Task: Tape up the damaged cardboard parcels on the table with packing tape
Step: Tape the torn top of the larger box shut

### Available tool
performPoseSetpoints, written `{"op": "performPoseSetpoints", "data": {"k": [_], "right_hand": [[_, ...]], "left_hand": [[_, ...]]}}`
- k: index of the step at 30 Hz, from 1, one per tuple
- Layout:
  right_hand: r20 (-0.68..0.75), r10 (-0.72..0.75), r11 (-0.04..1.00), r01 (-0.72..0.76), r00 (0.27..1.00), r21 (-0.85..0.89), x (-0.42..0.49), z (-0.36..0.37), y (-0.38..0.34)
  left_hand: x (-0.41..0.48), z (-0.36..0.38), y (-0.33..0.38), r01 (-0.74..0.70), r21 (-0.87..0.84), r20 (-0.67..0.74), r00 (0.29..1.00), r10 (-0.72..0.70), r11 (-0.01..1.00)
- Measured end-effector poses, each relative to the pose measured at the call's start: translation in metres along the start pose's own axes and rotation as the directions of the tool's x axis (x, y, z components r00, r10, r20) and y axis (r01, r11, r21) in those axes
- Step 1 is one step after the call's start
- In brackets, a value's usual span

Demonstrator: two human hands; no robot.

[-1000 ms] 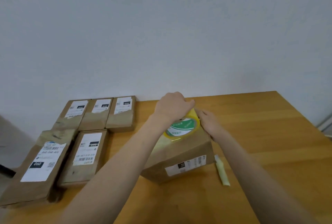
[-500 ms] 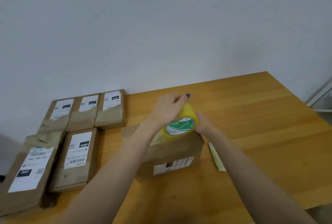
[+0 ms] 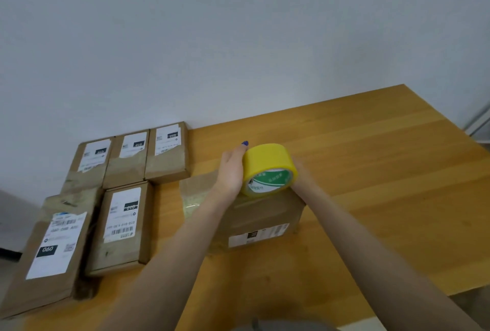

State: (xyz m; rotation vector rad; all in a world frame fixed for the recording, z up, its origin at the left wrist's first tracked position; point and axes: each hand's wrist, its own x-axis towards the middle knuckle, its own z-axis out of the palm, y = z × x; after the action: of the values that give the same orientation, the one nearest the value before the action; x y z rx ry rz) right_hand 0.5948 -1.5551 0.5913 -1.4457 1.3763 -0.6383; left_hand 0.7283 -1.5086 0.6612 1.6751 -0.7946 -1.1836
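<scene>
While the wooden worktop (image 3: 384, 171) sits lower and wider in the head view than a second ago, because the head has tipped back, nothing resting on it seems to have shifted. Five labelled parcels (image 3: 50, 245) lie flat in a cluster along its left side, apart from the work. The sixth parcel (image 3: 265, 214) stands near the middle, label toward the person, and it is the one being taped. What has changed is the tape roll (image 3: 265, 163): a second ago it leaned with its printed core facing the camera under the left hand, and now it has swung up on the far top edge of that parcel, so its yellow outer band shows. The left hand (image 3: 230, 171) has come off the top of the roll and is clamped against its left side, one blue-nailed finger pointing up behind it. The right hand (image 3: 301, 171) is tucked behind the roll's right side, mostly hidden, so I cannot tell whether its fingers are closed or spread. A glossy strip of tape (image 3: 195, 198) lies across the left part of the parcel's top. My reading is that a length has been drawn across the top and is turning over the far edge, so this parcel is part sealed and the tape is still uncut.
</scene>
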Motion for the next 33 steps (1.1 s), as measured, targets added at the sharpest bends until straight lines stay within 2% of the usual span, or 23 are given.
{"op": "performPoseSetpoints", "data": {"k": [3,4,6,8,9,11,12,14,16,17,19,21,22,23,25,27,28,29,31,33], "right_hand": [[0.007,-0.049,0.979,0.049,0.999,-0.199,0.004,0.001,0.004],[0.011,-0.048,0.96,0.049,0.999,-0.274,0.006,0.001,0.004],[-0.023,-0.027,0.945,0.018,0.999,-0.327,0.007,0.001,0.001],[-0.082,-0.015,0.943,-0.014,0.997,-0.334,0.007,0.001,-0.001],[-0.103,-0.003,0.944,-0.031,0.995,-0.33,0.006,0.001,-0.003],[-0.103,0.006,0.942,-0.04,0.995,-0.332,0.004,0.002,-0.005],[-0.093,0.006,0.938,-0.038,0.996,-0.344,0.003,0.002,-0.006],[-0.091,0.002,0.934,-0.034,0.996,-0.356,0.004,0.002,-0.006],[-0.099,0.003,0.942,-0.036,0.995,-0.333,0.003,0.001,-0.007],[-0.1,0.004,0.946,-0.036,0.995,-0.321,0.003,0.001,-0.007],[-0.108,0.005,0.947,-0.039,0.994,-0.319,0.001,0.002,-0.009],[-0.119,0.004,0.94,-0.044,0.993,-0.337,-0.001,0.004,-0.013],[-0.118,0.002,0.935,-0.044,0.993,-0.353,-0.002,0.004,-0.014],[-0.117,-0.001,0.929,-0.042,0.993,-0.367,-0.002,0.005,-0.014],[-0.11,-0.01,0.925,-0.033,0.994,-0.379,-0.003,0.005,-0.013],[-0.102,-0.003,0.925,-0.036,0.995,-0.378,-0.004,0.002,-0.013],[-0.104,0.003,0.928,-0.041,0.995,-0.37,-0.005,0.0,-0.013],[-0.107,0.01,0.929,-0.049,0.994,-0.368,-0.004,0.0,-0.012],[-0.111,0.018,0.922,-0.06,0.994,-0.383,-0.004,-0.002,-0.012],[-0.107,0.024,0.918,-0.064,0.994,-0.392,-0.003,0.001,-0.013]], "left_hand": [[-0.001,-0.004,0.011,-0.25,0.208,0.096,0.967,0.235,0.945],[-0.003,-0.005,0.015,-0.341,0.315,0.153,0.939,0.307,0.886],[-0.008,-0.008,0.029,-0.424,0.56,0.224,0.905,0.362,0.712],[-0.011,-0.016,0.039,-0.411,0.716,0.205,0.897,0.392,0.565],[-0.009,-0.023,0.042,-0.356,0.778,0.162,0.91,0.382,0.517],[-0.01,-0.041,0.039,-0.243,0.843,0.073,0.936,0.346,0.48],[-0.013,-0.048,0.036,-0.242,0.839,0.077,0.94,0.334,0.488],[-0.019,-0.058,0.029,-0.331,0.77,0.156,0.927,0.342,0.546],[-0.026,-0.066,0.023,-0.344,0.599,0.151,0.935,0.32,0.723],[-0.027,-0.069,0.016,-0.315,0.494,0.129,0.948,0.29,0.81],[-0.025,-0.073,-0.001,-0.131,0.259,0.055,0.991,0.121,0.957],[-0.029,-0.071,-0.014,0.02,-0.035,-0.05,0.998,-0.022,0.999],[-0.026,-0.069,-0.017,0.038,-0.124,-0.111,0.992,-0.052,0.992],[-0.024,-0.067,-0.016,0.027,-0.132,-0.148,0.988,-0.046,0.991],[-0.022,-0.065,-0.007,-0.125,0.056,-0.129,0.983,0.132,0.991],[-0.023,-0.068,0.008,-0.361,0.311,0.026,0.928,0.372,0.879],[-0.024,-0.075,0.018,-0.399,0.453,0.066,0.907,0.417,0.797],[-0.024,-0.084,0.026,-0.398,0.581,0.069,0.893,0.445,0.71],[-0.021,-0.107,0.034,-0.274,0.835,0.025,0.885,0.464,0.478],[-0.023,-0.128,0.03,-0.132,0.958,-0.008,0.876,0.482,0.255]]}}
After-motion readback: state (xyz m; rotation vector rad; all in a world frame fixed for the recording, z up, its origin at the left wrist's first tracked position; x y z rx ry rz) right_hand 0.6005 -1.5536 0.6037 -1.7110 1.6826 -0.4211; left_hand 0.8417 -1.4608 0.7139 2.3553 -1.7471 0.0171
